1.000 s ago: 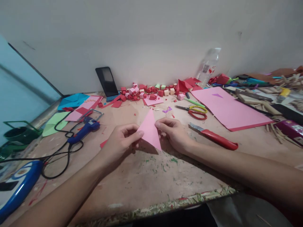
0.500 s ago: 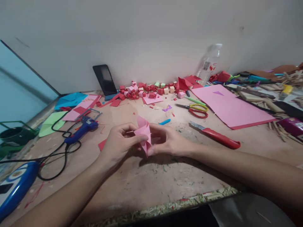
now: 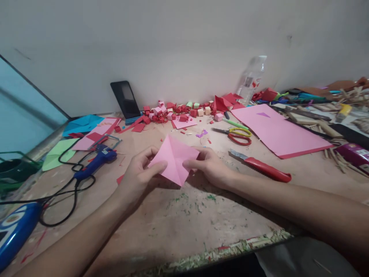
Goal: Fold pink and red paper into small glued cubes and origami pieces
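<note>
A creased square of pink paper (image 3: 174,159) is held up between my hands over the middle of the table. My left hand (image 3: 141,169) pinches its left corner, thumb on the near face and fingers behind. At the right corner my right hand (image 3: 210,167) grips the sheet the same way. One crease runs from the far corner down to the near one. A bit of red paper (image 3: 120,179) lies under my left hand's side. Just right of my right hand rests a red-handled knife (image 3: 262,166), with scissors (image 3: 239,135) behind it.
A blue hot glue gun (image 3: 98,161) with a looping cord lies left. A phone (image 3: 126,99) leans on the wall beside many small paper cubes (image 3: 183,115). Large pink sheets (image 3: 282,130), a plastic bottle (image 3: 251,80) and wood scraps (image 3: 314,119) are at the right.
The pink paper was folded over and narrow between my fingers; now it is opened out flatter. My hands have moved slightly apart, each at a corner.
</note>
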`<state>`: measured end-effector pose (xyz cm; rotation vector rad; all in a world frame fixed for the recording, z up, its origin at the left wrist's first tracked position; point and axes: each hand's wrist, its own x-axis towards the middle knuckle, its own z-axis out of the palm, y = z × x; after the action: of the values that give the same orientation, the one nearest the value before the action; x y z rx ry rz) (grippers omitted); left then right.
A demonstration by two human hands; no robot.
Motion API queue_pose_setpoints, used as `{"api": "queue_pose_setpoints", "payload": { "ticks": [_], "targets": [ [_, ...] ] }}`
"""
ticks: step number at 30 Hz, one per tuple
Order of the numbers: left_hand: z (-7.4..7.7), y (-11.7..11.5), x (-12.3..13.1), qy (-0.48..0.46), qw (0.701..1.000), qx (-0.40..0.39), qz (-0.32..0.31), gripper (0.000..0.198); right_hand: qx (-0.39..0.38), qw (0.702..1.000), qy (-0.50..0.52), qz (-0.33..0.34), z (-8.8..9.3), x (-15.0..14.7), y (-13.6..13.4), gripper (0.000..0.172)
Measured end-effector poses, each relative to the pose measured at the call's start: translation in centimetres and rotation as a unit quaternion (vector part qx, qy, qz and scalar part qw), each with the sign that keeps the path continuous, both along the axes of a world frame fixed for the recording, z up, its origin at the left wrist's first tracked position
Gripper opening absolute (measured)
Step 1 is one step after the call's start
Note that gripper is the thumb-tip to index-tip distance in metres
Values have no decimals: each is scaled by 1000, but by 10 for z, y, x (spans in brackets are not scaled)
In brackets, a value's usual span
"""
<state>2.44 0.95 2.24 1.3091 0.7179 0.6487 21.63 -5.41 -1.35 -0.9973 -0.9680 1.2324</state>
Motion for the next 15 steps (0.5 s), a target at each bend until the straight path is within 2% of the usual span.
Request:
{"api": "queue_pose_setpoints", "payload": {
  "ticks": [4,7,11,15],
  "targets": [
    [1,4,1,30,998,37,36,31,-27,997,76,3,-2,-2,3,18],
    [0,5,2,31,998,51,31,31,-35,995,90,-7,-3,-2,4,22],
    [-3,7,0,26,999,42,-10,31,-27,997,70,-7,-3,0,4,17],
    [-6,13,-3,38,999,34,-4,32,-24,997,73,-25,-4,3,3,13]
  ]
}}
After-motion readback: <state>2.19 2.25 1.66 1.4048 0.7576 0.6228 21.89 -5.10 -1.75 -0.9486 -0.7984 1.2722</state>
